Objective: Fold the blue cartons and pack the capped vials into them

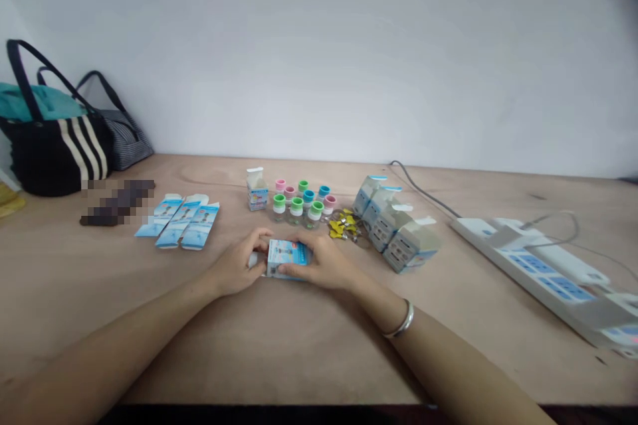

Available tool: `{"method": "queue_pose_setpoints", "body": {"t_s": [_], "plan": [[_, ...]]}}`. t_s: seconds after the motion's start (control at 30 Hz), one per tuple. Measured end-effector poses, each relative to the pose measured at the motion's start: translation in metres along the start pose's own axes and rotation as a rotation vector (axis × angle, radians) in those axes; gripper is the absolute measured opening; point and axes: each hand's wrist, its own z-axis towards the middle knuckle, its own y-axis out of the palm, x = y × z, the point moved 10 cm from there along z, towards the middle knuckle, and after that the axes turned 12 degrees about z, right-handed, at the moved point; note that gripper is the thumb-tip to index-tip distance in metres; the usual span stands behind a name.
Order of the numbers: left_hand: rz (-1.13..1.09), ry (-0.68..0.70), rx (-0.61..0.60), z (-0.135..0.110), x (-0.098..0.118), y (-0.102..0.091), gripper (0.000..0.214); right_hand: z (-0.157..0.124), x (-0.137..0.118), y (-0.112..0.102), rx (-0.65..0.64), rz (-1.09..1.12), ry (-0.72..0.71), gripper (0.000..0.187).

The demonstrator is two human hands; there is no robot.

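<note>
- Left hand (234, 262) and right hand (319, 264) close together, both clamped on a small blue-and-white carton (288, 257), at the counter's (90, 299) near middle; the fingers cover much of it, so its print can't be read. A white edge pokes out under the left hand, but what it belongs to is hidden.
- One silver bangle (405, 320) on the right wrist.
- Three flat blue-and-white cartons (179, 221) lie side by side, left of the hands.
- Nine small bottles with coloured caps (297, 207), by my count: pink, green, teal, blue. All upright.
- Yellow clips (343, 224) in a heap, too tangled to count.
- Four open cartons (393, 226) in a row to the right.
- One upright carton (257, 189) behind the bottles, at the left.
- A dark object (117, 202), pixelated, can't be made out.
- A white power strip (528, 272) at far right, cut off by the frame.
- Two bags against the wall: a black striped tote (54, 153), a grey striped bag (122, 143).
</note>
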Motion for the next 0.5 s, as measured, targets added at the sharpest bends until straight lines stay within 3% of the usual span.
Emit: {"method": "queue_pose_setpoints", "body": {"t_s": [0.1, 0.2, 0.33, 0.5], "plan": [[-0.054, -0.105, 0.080, -0.001, -0.012, -0.013, 0.045, -0.003, 0.000, -0.001, 0.026, -0.006, 0.004, 0.044], [-0.242, -0.258, 0.107, -0.006, -0.032, -0.021, 0.037, -0.006, 0.000, -0.004, 0.041, -0.017, 0.017, 0.043], [-0.520, -0.408, 0.071, -0.012, -0.047, -0.016, 0.035, -0.008, -0.002, -0.003, 0.019, -0.024, 0.022, 0.045], [-0.566, -0.429, -0.054, -0.013, -0.038, 0.000, 0.036, -0.009, -0.007, 0.002, -0.007, -0.052, -0.022, 0.048]]}}
